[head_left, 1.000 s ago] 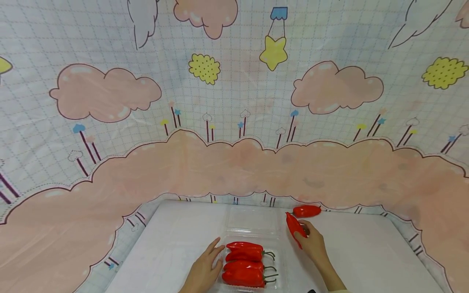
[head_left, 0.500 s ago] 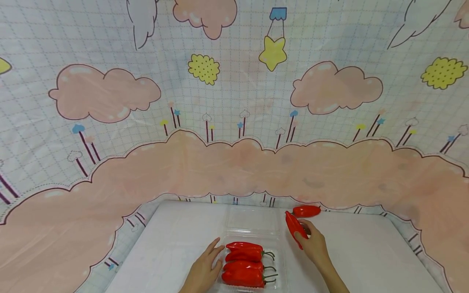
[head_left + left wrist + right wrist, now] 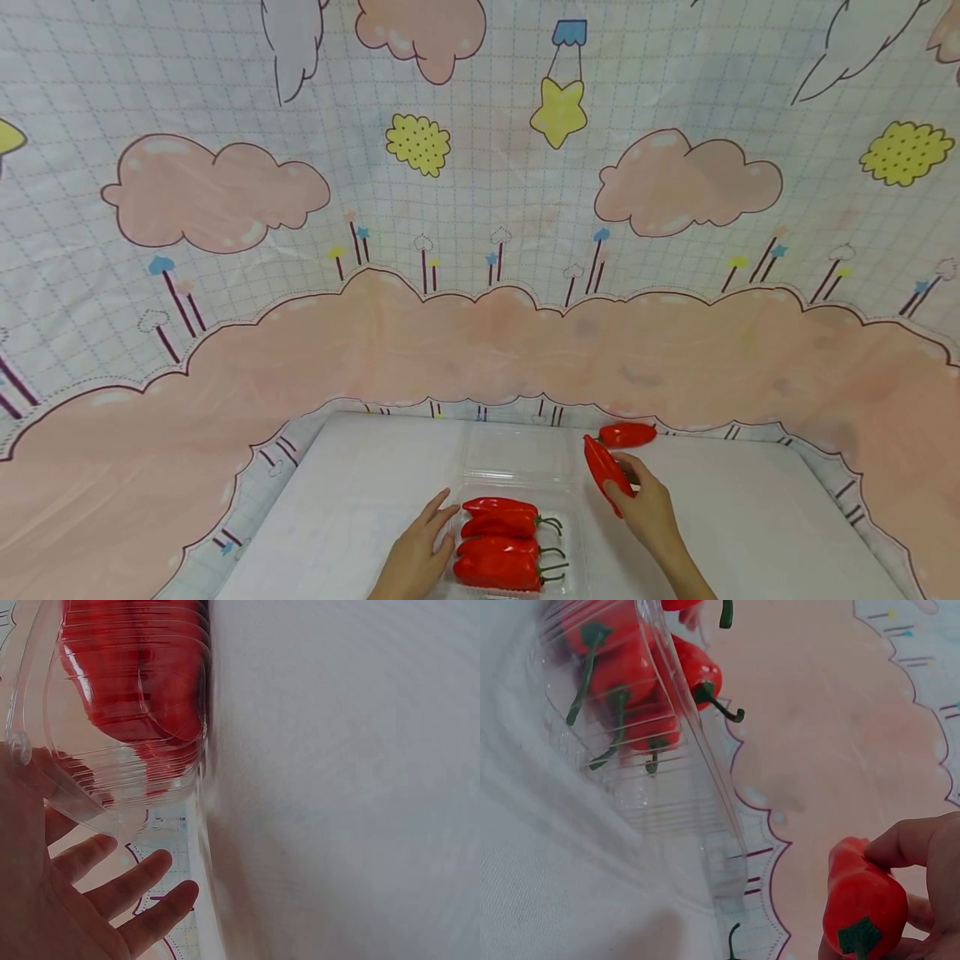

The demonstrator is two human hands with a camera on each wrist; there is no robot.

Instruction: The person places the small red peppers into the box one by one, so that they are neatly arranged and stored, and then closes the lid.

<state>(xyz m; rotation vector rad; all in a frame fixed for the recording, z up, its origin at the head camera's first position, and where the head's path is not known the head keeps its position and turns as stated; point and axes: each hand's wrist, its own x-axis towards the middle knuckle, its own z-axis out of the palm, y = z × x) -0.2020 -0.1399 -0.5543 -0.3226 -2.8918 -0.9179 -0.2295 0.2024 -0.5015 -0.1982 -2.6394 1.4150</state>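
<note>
My right hand (image 3: 651, 507) grips a red pepper (image 3: 602, 468) to the right of a clear plastic box (image 3: 573, 533). In the right wrist view this pepper (image 3: 864, 904) shows its green stem end, with thumb and fingers on either side. Several red peppers (image 3: 497, 571) lie side by side across the box, their stems pointing right. At the box's left side is my left hand (image 3: 420, 542), fingers spread and holding nothing. The left wrist view shows its fingers (image 3: 127, 894) extended beside the ribbed box wall, with the thumb area at the rim.
Behind the box its clear lid (image 3: 517, 452) lies folded back. Another red pepper (image 3: 628, 434) rests at the white table's (image 3: 375, 467) far edge, right of the lid. A patterned cloth (image 3: 480, 350) with pink clouds hangs behind the table.
My right hand and its pepper have shifted slightly nearer to me, and the pepper has turned a little. The left hand and the boxed peppers stay in place.
</note>
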